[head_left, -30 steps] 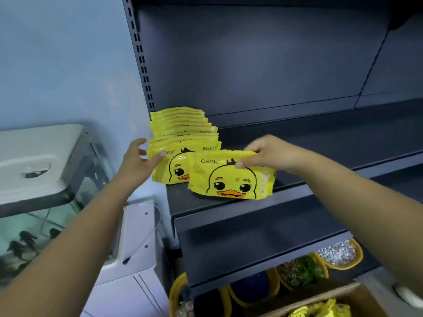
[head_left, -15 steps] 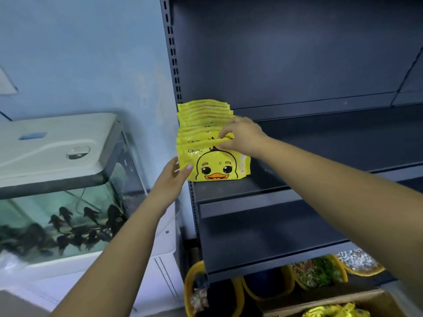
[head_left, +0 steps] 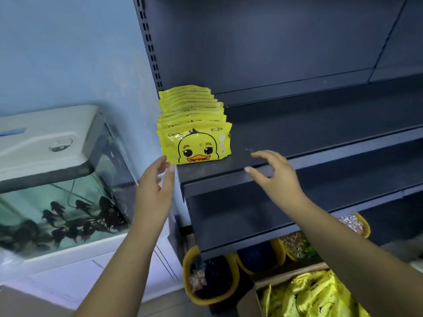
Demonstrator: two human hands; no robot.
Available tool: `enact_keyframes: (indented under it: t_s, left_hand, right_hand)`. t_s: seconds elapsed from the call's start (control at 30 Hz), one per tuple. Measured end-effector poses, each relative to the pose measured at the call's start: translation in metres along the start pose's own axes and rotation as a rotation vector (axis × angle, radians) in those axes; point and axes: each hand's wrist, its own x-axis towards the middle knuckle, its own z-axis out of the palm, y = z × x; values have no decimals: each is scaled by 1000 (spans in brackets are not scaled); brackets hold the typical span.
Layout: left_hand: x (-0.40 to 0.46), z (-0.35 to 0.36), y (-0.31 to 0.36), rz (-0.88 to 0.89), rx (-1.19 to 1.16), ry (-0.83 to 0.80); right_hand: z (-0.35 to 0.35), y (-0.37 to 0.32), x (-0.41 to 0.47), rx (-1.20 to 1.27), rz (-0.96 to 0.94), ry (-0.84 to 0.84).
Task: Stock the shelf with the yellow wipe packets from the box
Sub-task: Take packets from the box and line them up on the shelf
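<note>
A row of several yellow wipe packets (head_left: 194, 133) with a duck face stands upright at the left end of the dark shelf (head_left: 297, 143). My left hand (head_left: 155, 186) is just below and left of the front packet, fingers straight, holding nothing. My right hand (head_left: 274, 177) hovers over the shelf's front edge to the right of the row, fingers spread and empty. The cardboard box (head_left: 258, 294) at bottom right holds several more yellow packets (head_left: 309, 296).
A fish tank (head_left: 57, 179) with a white lid stands left of the shelf on a white cabinet (head_left: 91, 271). A lower dark shelf (head_left: 251, 220) juts out below. Yellow bins (head_left: 210, 277) of loose goods sit under it.
My right hand set the packet it held at the front of the row, let go and drew back to the right. My left hand dropped slightly away from the row.
</note>
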Motion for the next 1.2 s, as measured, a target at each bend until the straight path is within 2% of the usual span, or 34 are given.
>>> enact_keyframes:
  t_s: [0.23,0.53,0.77,1.0,1.2]
  left_hand:
    - [-106,47,32,101,180,-238]
    - [-247,141,45,-119,286,-413]
    - [-321,207,12,-245,317,-640]
    - [-354,257,-45,-369,347,-829]
    - [-372,325,-84,-397,294,-967]
  right_hand:
    - [-57,59,-81,-7,86,-148]
    - [-141,179,-166,-82,257,-306]
    - [-161,283,-238,-139,647,-310]
    - [-143,374,-292,-50,1044,-272]
    - [-119,428,-310,11,1212,-151]
